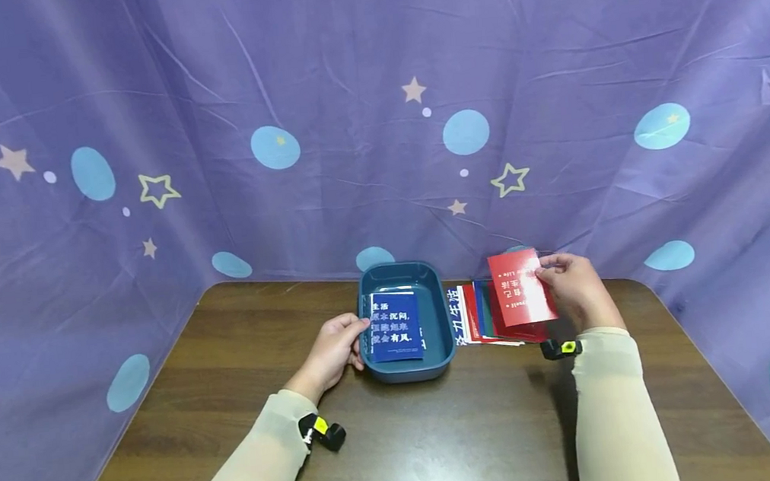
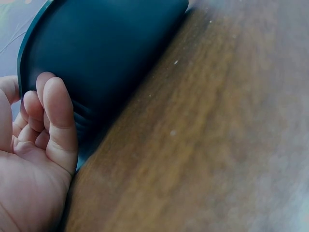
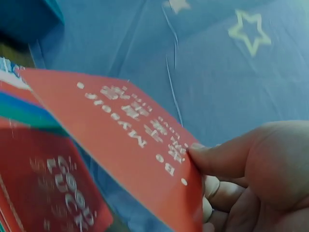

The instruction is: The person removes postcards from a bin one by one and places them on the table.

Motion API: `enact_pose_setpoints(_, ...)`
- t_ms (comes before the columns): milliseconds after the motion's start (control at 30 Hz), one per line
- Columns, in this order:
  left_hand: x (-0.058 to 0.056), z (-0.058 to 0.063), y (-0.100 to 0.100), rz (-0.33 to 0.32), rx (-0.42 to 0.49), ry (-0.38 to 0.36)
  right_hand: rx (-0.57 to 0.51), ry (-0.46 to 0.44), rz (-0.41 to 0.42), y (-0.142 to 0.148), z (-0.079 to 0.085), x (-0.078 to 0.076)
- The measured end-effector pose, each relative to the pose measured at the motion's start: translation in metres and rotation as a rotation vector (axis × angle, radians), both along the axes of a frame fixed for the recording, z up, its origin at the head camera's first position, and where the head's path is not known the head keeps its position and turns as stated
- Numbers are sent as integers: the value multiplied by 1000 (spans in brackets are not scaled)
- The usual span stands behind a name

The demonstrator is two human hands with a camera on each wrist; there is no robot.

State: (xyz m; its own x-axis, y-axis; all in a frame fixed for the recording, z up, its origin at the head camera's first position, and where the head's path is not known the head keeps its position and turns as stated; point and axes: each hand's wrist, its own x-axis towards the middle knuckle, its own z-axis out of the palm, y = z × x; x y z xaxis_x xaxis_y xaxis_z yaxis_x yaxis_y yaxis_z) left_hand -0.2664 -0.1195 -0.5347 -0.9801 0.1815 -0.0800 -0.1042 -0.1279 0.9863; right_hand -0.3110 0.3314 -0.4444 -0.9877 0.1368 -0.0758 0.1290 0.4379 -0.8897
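Observation:
My left hand (image 1: pixel 331 350) grips the left rim of a dark teal tray (image 1: pixel 407 375), with the thumb over the edge and the fingers (image 2: pixel 59 104) against the outer wall. Inside the tray lies a blue card (image 1: pixel 399 342) with white lettering, on top of at least one white card. With thumb and fingers, my right hand (image 1: pixel 576 286) pinches the right edge of a red card (image 1: pixel 521 290) with white writing. That red card is tilted above a spread of overlapping cards (image 1: pixel 487 315) in red, blue, green and white. A "Good Luck" card (image 3: pixel 50 176) shows below it in the right wrist view.
The tray and cards are near the back edge of a brown wooden table (image 1: pixel 402 437). A purple curtain (image 1: pixel 356 67) with stars and blue spots hangs behind and on both sides. The card spread sits just right of the tray.

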Motion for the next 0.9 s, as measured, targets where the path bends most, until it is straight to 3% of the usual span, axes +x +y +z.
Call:
enact_pose_setpoints(267,0,0,-1,-8,5,7,29,-136,-9,26,-24,-3)
enact_pose_setpoints(500,0,0,-1,-9,5,10,66,-159,20,25,-42,-9)
enact_pose_setpoints(667,0,0,0,-10,6,5,188,-128,10,21,-49,-10)
enact_pose_setpoints(900,1,3,0,-9,3,6,450,-76,-3,16,-52,-9)
